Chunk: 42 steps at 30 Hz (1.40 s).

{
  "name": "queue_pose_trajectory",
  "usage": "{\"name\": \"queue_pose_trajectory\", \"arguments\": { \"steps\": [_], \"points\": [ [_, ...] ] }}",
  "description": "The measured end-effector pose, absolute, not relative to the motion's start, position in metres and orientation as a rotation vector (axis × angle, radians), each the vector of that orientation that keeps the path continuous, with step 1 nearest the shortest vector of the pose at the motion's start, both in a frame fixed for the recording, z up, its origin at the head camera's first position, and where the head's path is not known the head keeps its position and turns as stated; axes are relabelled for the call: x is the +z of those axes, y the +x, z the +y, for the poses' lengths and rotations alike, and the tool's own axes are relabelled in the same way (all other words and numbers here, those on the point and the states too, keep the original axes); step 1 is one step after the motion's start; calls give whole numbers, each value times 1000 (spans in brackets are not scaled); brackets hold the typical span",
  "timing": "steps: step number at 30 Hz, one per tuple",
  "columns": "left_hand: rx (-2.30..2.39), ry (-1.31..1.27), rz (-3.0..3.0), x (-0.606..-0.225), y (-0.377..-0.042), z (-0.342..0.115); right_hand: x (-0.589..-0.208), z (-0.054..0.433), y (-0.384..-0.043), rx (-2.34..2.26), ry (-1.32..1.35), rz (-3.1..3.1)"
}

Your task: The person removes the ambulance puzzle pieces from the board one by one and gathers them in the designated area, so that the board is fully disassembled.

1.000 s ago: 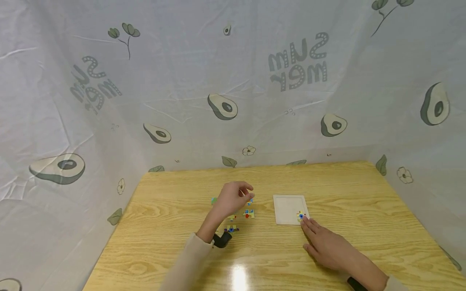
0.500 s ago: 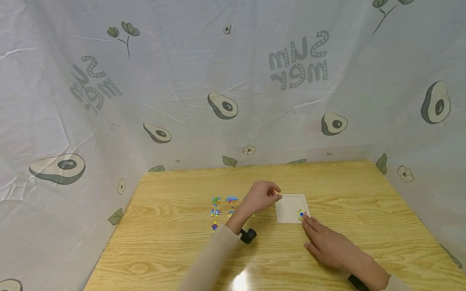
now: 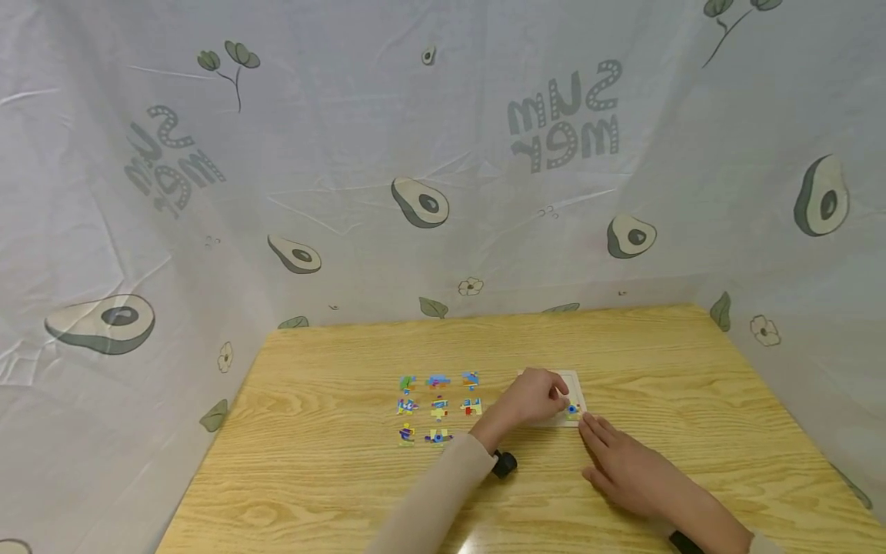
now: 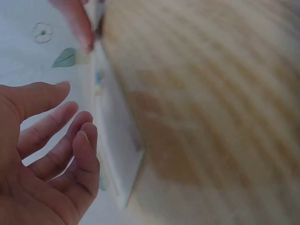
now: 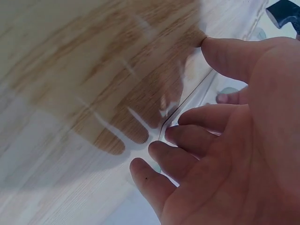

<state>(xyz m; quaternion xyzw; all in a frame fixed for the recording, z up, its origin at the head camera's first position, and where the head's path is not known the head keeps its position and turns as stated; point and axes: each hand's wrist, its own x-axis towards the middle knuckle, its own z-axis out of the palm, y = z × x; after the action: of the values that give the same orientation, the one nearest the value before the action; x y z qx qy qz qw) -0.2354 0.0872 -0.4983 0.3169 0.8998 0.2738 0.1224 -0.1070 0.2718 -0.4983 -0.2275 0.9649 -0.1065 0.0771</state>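
Note:
A jigsaw puzzle piece [image 3: 571, 410] with a blue round mark lies in the lower right corner of a pale square puzzle tray [image 3: 571, 379]. My left hand [image 3: 534, 396] is over the tray, its thumb and fingertips close beside that piece. In the left wrist view its fingers are loosely bent, with a gap to the thumb and nothing between them; the tray [image 4: 119, 136] stretches past them. My right hand [image 3: 626, 465] lies with extended fingers, fingertips right at the tray's lower right corner. The left hand and forearm cover part of the tray's left side.
Left of the tray, several colourful puzzle pieces [image 3: 439, 408] lie spaced in rows on the wooden table [image 3: 318, 462]. Behind and beside the table hangs a pale curtain [image 3: 346, 154] with avocado prints. A black wrist camera [image 3: 504, 464] sits under the left wrist.
My left hand has moved right, from above the loose pieces to over the tray, uncovering the rows. My right hand stays at the tray's corner, its fingertips shifted slightly.

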Motion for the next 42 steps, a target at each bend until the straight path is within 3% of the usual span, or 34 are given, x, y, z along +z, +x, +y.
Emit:
{"name": "queue_pose_trajectory", "arguments": {
  "steps": [22, 42],
  "points": [
    [580, 997, 2703, -510, -234, 98, -499, 273, -103, -312, -663, 2915],
    [650, 878, 2677, -513, -234, 100, -499, 271, -106, -323, -639, 2884]
  ]
}}
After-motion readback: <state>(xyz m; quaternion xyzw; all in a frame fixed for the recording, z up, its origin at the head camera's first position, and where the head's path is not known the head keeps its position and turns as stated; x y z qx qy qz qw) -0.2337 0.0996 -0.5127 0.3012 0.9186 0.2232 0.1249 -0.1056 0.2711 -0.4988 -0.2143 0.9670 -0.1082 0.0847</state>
